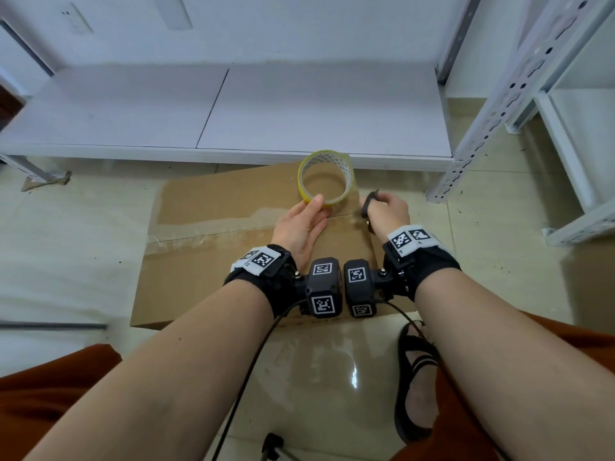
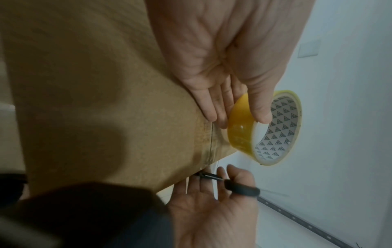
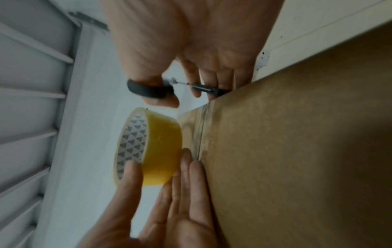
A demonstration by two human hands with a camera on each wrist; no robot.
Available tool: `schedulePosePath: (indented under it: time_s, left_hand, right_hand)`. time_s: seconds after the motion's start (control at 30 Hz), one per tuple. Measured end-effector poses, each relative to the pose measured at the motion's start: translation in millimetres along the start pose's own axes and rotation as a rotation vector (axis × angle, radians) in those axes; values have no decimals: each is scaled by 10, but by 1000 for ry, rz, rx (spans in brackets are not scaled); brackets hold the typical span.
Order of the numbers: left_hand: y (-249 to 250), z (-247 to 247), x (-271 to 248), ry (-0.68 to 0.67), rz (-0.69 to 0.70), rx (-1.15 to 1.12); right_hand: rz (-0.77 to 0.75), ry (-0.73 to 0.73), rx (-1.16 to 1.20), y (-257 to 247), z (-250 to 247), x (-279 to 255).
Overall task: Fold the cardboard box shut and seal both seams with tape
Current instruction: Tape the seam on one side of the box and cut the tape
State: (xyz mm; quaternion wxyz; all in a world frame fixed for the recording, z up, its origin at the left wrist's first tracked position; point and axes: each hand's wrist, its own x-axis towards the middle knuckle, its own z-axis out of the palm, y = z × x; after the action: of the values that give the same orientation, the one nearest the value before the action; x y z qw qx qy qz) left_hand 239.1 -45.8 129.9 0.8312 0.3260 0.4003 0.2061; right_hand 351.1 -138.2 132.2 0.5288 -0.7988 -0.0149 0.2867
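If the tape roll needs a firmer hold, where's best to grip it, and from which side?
Grip the tape roll through its open core: thumb inside, fingers on the outer band, coming from the near left, where the left hand already holds it. It lies on the box, hole up; the right hand holds scissors.

Bright head view, dim blurred wrists

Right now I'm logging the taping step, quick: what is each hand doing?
Left hand: holds the yellow tape roll, thumb on its rim, fingers flat on the cardboard box.
Right hand: grips black scissors.
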Motion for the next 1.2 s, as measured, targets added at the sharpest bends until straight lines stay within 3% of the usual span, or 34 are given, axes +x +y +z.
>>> schedulePosePath:
  time_s: [0.2,0.33,0.5,0.6,0.7,0.83,1.03,1.2]
  left_hand:
    - [-17,-24,1,35,-15,-38]
    - [-2,-44,-1,0,-21,-28]
    - [19,-54,-34,-7,-38,-18]
    - [53,-38,-67,0,-45,-12]
    - [95,-46,-82,-18,-56,-15]
    - [214,-112,-140,-43,-7,-40]
    - [513,-323,-326,-37,11,-81]
    - [754,-537,-589,-40,-83,-102]
  right_hand:
    - [70,-91,-184,35,-40,-40]
    - [-80,38,-145,-5,8,-113]
    - [-63,-3,-364,-36,-75,-177]
    - [-115,20,-362,-57,-117,-236]
    - [-125,-62,-437,-61,-143,-304]
    - [-52,-74,-366,-114,-224,-367]
    - [-216,-16,-296,-323,-142,-587]
    - [-280,-184,-359,-462,129,-738]
